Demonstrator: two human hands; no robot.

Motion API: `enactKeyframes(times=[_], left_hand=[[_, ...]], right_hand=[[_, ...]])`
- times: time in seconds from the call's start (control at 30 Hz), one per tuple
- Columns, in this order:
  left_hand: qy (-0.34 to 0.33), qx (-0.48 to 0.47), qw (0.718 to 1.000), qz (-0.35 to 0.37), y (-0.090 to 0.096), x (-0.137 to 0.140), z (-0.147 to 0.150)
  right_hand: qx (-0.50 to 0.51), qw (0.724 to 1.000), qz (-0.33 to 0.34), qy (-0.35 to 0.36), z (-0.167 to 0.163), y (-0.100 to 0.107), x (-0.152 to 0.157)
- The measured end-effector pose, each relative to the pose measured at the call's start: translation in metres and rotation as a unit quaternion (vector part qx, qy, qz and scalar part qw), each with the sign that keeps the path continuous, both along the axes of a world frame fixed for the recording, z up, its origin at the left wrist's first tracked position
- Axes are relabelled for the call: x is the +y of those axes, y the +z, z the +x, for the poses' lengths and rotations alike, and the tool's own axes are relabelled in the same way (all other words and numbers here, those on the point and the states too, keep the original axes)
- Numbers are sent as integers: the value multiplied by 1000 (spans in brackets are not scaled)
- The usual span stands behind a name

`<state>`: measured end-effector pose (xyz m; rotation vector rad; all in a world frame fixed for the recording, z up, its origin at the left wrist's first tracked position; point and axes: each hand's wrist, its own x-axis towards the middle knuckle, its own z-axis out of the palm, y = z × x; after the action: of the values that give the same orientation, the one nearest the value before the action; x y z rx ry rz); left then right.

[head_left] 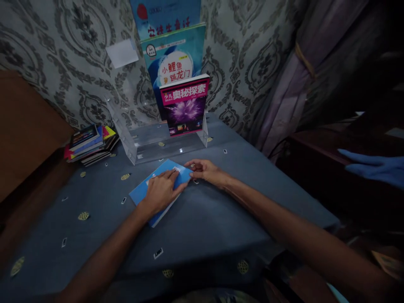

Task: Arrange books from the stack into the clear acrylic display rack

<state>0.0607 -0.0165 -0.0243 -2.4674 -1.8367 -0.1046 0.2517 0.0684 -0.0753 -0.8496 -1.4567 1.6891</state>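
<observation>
A blue book (pixel 136 194) lies at a slant on the dark blue patterned tablecloth. Across its cover rests my left hand (pixel 161 191), fingers stretched flat and thumb along the near edge. My right hand (pixel 205 172) has its thumb and fingers closed on the book's far right corner. Just behind the book stands a clear acrylic stepped rack (pixel 158 152). On the rack's right part, a pink and black book (pixel 186 110) leans in front of a teal book (pixel 175 46) and a taller blue book (pixel 166 12).
A loose stack of books (pixel 90 145) sits left of the rack, by a brown panel (pixel 28 130). A white card (pixel 122 53) is at the rack's upper left. Behind are patterned wallpaper (pixel 259 50) and a tied curtain (pixel 293 92). Something blue, glove-like (pixel 375 166), shows at the right edge.
</observation>
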Motion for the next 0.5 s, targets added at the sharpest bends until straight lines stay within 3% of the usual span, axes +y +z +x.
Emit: enactKeyframes(times=[0.17,0.33,0.5], left_hand=[[-17,-43,999,-15,-3,9,-17],[-82,-57,995,-17,-16,14,-29],[-164,-38,983,-66,-19,13,-36]], right_hand=[[-52,989,19,-134,-21,-2,32],[-91,974,69,-196,-46,-6,70],[-129,956,136,-224,-58,-13,83]])
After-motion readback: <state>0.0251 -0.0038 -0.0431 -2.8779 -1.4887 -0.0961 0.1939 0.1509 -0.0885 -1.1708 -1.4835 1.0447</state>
